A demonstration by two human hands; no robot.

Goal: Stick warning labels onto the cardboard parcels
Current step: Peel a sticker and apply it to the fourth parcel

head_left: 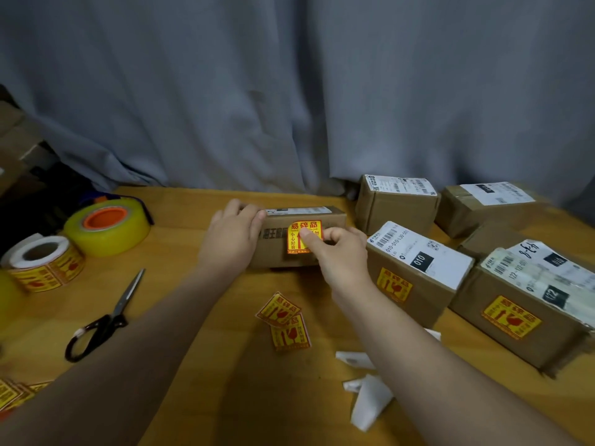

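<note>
A long cardboard parcel (272,254) lies across the middle of the wooden table (244,397). My left hand (231,239) grips its left end, fingers curled over the top edge. A yellow and red warning label (299,233) sits on the parcel's front face. My right hand (338,255) holds the label's right side, thumb on it, fingers curled, hiding that part. Two loose warning labels (285,320) lie on the table in front of the parcel.
A label roll (45,262), a yellow tape roll (108,225) and scissors (106,320) lie at the left. Two labelled parcels (415,268) (528,304) stand at the right, two more parcels (396,201) (483,204) behind them. White backing scraps (367,391) lie near my right forearm.
</note>
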